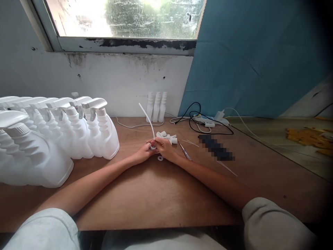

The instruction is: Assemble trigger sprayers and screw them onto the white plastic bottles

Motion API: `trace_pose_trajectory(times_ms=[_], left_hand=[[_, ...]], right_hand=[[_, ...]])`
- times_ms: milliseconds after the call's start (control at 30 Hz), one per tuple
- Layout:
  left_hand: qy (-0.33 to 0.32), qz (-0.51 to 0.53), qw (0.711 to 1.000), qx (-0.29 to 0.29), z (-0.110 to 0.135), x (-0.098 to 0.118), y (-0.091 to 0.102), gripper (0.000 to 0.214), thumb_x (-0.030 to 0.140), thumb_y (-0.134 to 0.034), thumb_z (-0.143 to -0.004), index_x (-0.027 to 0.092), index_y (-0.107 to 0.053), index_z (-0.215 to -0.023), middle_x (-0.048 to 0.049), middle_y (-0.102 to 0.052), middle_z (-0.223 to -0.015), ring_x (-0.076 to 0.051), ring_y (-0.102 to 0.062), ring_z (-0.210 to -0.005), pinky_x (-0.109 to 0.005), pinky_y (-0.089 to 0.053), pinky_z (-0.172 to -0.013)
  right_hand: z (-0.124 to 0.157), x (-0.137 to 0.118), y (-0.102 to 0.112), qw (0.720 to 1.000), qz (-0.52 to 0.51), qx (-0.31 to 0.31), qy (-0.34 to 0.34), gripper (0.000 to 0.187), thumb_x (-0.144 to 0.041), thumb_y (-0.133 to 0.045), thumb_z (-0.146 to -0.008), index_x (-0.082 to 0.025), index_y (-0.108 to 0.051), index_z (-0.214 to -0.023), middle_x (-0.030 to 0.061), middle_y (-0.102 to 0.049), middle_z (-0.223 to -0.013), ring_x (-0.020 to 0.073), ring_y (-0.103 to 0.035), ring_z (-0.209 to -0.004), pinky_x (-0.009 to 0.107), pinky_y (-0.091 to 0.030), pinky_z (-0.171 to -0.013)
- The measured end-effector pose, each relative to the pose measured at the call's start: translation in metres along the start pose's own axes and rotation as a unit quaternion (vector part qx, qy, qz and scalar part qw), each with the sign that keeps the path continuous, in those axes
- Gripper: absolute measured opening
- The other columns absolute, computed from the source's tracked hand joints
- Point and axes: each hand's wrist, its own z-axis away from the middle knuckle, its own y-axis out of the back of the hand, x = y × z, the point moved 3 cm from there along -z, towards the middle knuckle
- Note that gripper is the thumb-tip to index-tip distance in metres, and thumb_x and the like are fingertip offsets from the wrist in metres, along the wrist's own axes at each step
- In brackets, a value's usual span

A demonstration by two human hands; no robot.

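Hands (144, 151) tight around tube cap (153, 147)

The one camera sits on the person's head and looks forward and down across the brown wooden tabletop (156, 194) toward the white plastered wall (117, 80) and the grimy window (125, 17) above it. Both forearms (104, 177) enter from the bottom corners. The left hand (143, 153) and right hand (164, 149), pinched together on a small white plastic cap with a thin tube (153, 147), lie outstretched near mid-frame. A row of white plastic spray bottles (78, 132) crowds the left edge.
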Motion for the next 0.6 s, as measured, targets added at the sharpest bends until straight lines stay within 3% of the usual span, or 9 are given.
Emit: trace_pose_trajectory(times_ms=[167, 333, 467, 533, 600], left_hand=[[0.035, 0.016, 0.999, 0.029, 0.006, 0.009, 0.005, 0.033, 0.037, -0.067, -0.076, 0.013, -0.061, -0.098, -0.0078, -0.068, -0.095, -0.023, -0.062, -0.09, -0.034, -0.051, -0.082], [0.01, 0.008, 0.983, 0.185, -0.001, 0.004, 0.028, 0.028, 0.019, -0.046, -0.077, 0.015, -0.055, -0.103, -0.0105, -0.066, -0.106, -0.021, -0.065, -0.096, -0.034, -0.053, -0.082], [-0.005, -0.07, 0.956, 0.286, -0.039, -0.011, 0.048, 0.024, 0.015, -0.051, -0.078, 0.017, -0.054, -0.102, -0.0107, -0.062, -0.11, -0.019, -0.061, -0.101, -0.035, -0.049, -0.092], [-0.01, -0.11, 0.941, 0.32, -0.068, -0.018, 0.056, 0.026, 0.014, -0.052, -0.08, 0.016, -0.055, -0.105, -0.0127, -0.06, -0.117, -0.02, -0.058, -0.106, -0.035, -0.047, -0.096], [-0.005, -0.143, 0.927, 0.346, -0.098, -0.025, 0.06, 0.029, 0.013, -0.053, -0.082, 0.014, -0.054, -0.111, -0.0152, -0.057, -0.123, -0.022, -0.056, -0.112, -0.035, -0.045, -0.099]], right_hand=[[0.004, -0.009, 0.007, 0.998, -0.05, -0.02, 0.019, 0.041, -0.051, -0.044, -0.094, -0.02, -0.069, -0.089, 0.0065, -0.071, -0.097, 0.0204, -0.064, -0.093, 0.032, -0.05, -0.084], [0.019, -0.028, 0.039, 0.999, -0.043, 0.019, -0.026, 0.039, -0.049, -0.046, -0.095, -0.02, -0.071, -0.093, 0.006, -0.071, -0.096, 0.0188, -0.063, -0.087, 0.03, -0.048, -0.078], [0.036, -0.041, 0.071, 0.994, -0.078, 0.031, -0.067, 0.034, -0.05, -0.05, -0.093, -0.019, -0.065, -0.093, 0.0048, -0.071, -0.087, 0.0153, -0.06, -0.069, 0.026, -0.045, -0.061], [0.045, -0.04, 0.083, 0.987, -0.124, 0.031, -0.1, 0.032, -0.05, -0.056, -0.089, -0.021, -0.059, -0.103, 0.003, -0.071, -0.08, 0.0136, -0.057, -0.057, 0.025, -0.04, -0.051], [0.055, -0.034, 0.09, 0.981, -0.142, 0.03, -0.13, 0.042, -0.047, -0.06, -0.086, -0.024, -0.05, -0.119, 0.0006, -0.071, -0.076, 0.0125, -0.053, -0.049, 0.024, -0.035, -0.045]])
